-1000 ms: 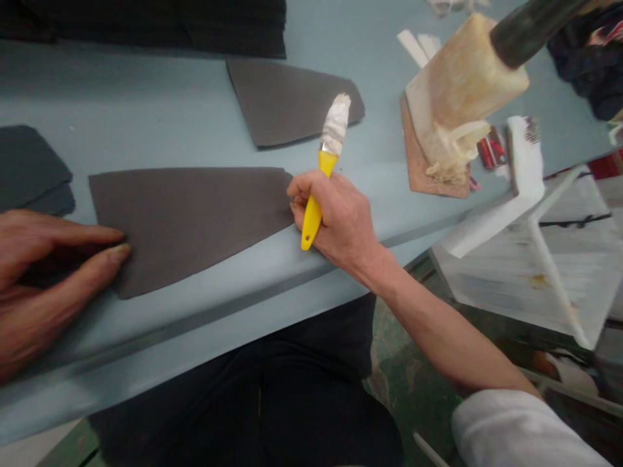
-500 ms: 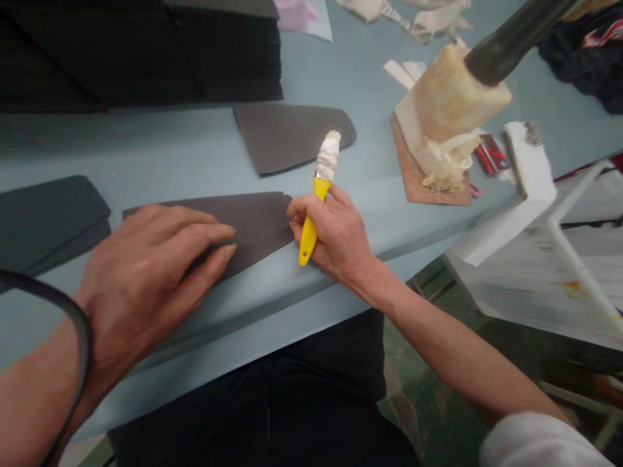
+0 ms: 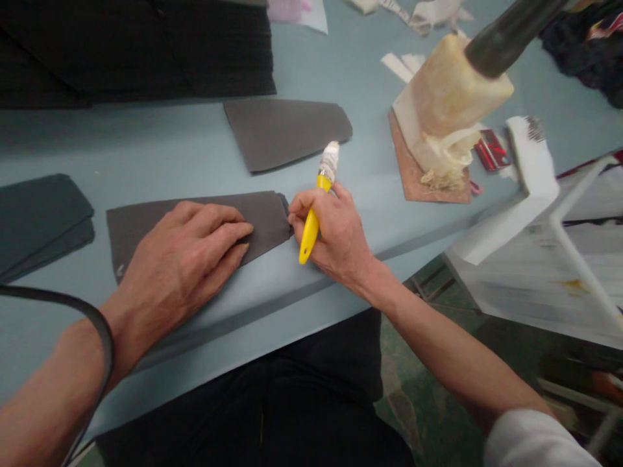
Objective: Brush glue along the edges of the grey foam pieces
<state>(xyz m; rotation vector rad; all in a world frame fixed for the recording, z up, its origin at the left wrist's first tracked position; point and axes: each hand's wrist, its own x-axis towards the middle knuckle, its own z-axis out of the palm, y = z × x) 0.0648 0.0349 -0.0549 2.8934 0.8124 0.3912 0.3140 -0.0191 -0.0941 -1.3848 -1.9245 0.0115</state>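
My left hand [image 3: 192,250] lies flat, fingers stretched out, on a dark grey tapered piece of material [image 3: 265,224] near the table's front edge. My right hand [image 3: 335,227] is closed around a yellow-handled brush [image 3: 309,235], its pale, caked bristles pointing away from me. The thumb and fingertips of that hand also touch the narrow right end of the same grey piece, where a darker layer shows beneath. A second grey piece [image 3: 287,133] of like shape lies flat just beyond, with the brush tip close to its lower edge.
Tall black stacks [image 3: 136,52] stand at the back left. Dark green-grey pieces [image 3: 43,220] lie at the left. A glue-crusted container [image 3: 448,91] with a dark handle sits on a brown board [image 3: 406,175] at the right, near a red object [image 3: 491,150]. A black cord [image 3: 58,297] crosses the left forearm.
My left hand has moved right and settled flatter on the grey piece. At its right end, a darker under-layer now shows by my right fingertips. The right hand still holds the brush.
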